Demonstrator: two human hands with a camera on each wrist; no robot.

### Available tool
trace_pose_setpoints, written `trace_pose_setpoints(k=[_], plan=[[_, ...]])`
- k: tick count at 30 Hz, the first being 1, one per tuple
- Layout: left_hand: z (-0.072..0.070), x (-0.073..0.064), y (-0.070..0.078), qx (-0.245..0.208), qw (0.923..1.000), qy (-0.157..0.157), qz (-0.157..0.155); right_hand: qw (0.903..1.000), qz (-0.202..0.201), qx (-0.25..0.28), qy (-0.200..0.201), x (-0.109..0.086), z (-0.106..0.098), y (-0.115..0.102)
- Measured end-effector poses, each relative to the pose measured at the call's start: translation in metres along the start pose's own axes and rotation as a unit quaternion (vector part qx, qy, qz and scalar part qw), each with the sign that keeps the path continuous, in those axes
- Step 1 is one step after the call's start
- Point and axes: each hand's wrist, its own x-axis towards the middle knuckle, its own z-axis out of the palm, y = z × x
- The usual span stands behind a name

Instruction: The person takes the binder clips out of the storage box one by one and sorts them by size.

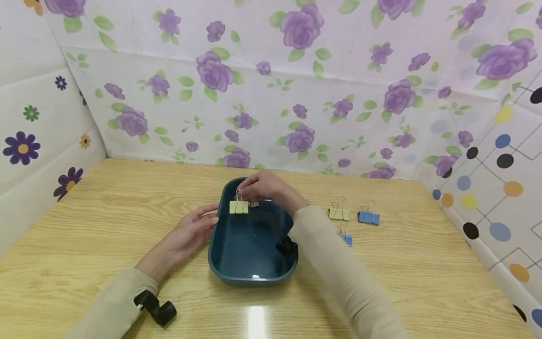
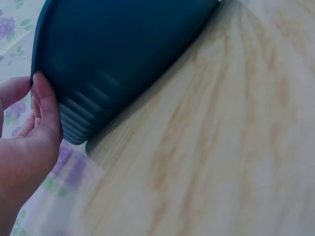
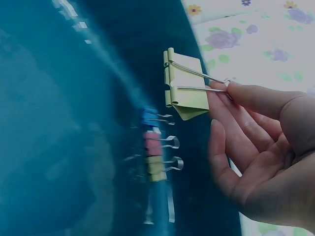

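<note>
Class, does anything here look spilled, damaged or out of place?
Nothing stands out. The bin stands on the table, the right hand pinches a yellow clip over it by its wire handles, and no spill or damage shows.

Yellow binder clip: pinched by its wire handles, body down, over far-left area of upright dark-teal oblong bin.

PLACE: screened-off tabletop workspace, room type unclear | white purple-rose-print sheet is hanging behind | white daisy-print sheet and white colour-dotted sheet are flanking the yellowish wood-grain table
</note>
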Motion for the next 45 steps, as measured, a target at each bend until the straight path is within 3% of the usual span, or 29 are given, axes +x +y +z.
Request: trace_pose_setpoints(k=[4, 11, 16, 23, 32, 45], plan=[[0.0, 0.0, 0.001, -0.001, 1.0, 0.003, -0.001, 0.9998, -0.006, 0.001, 0.017, -0.005, -0.012, -0.011], [-0.001, -0.003, 0.003, -0.009, 0.9998, 0.018, 0.0, 0.9982, -0.023, -0.054, 0.015, -0.015, -0.025, -0.022], [-0.001, -0.006, 0.005, -0.012, 0.9998, 0.017, 0.005, 0.9965, -0.026, -0.077, 0.019, -0.026, -0.034, -0.02], [0.0, -0.006, 0.005, 0.008, 0.9998, 0.015, 0.003, 0.9936, -0.034, -0.088, 0.061, -0.048, -0.052, -0.01], [0.001, -0.004, 0.005, 0.016, 0.9998, 0.012, -0.004, 0.9908, -0.04, -0.098, 0.085, -0.08, -0.086, 0.014], [0.001, -0.002, 0.003, 0.02, 0.9997, 0.012, -0.008, 0.9892, -0.016, -0.073, 0.126, -0.122, -0.127, 0.075]])
